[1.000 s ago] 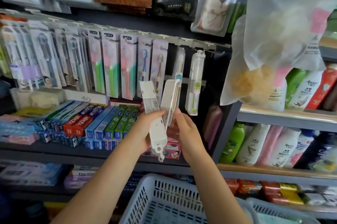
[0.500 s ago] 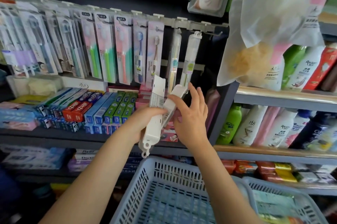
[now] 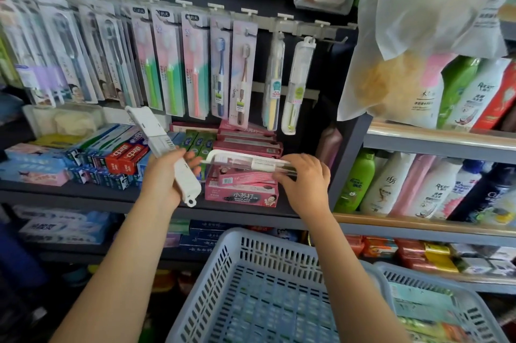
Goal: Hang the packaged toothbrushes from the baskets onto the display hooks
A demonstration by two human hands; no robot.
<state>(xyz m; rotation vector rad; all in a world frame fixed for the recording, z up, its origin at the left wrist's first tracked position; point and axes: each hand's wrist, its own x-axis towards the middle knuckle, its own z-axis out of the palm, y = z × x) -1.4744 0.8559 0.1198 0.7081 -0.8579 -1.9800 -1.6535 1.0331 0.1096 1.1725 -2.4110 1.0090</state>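
Between my two hands, low in front of the toothpaste shelf, the work is at the sorting-out stage. My right hand (image 3: 303,183) has its fingers curled over the end of a clear toothbrush case (image 3: 251,163), pinching it so it lies nearly flat. My left hand (image 3: 164,175) is wrapped round a white toothbrush case (image 3: 164,152), tilted, with its hanging loop pointing down. Both are well below the hook rail (image 3: 307,28), where two similar cases already hang. I judge I'm mid-step, readying the clear one for hanging. Next it needs turning upright, loop uppermost, and lifting to a free hook at the rail's right end. A grey basket (image 3: 237,247) sits below my arms.
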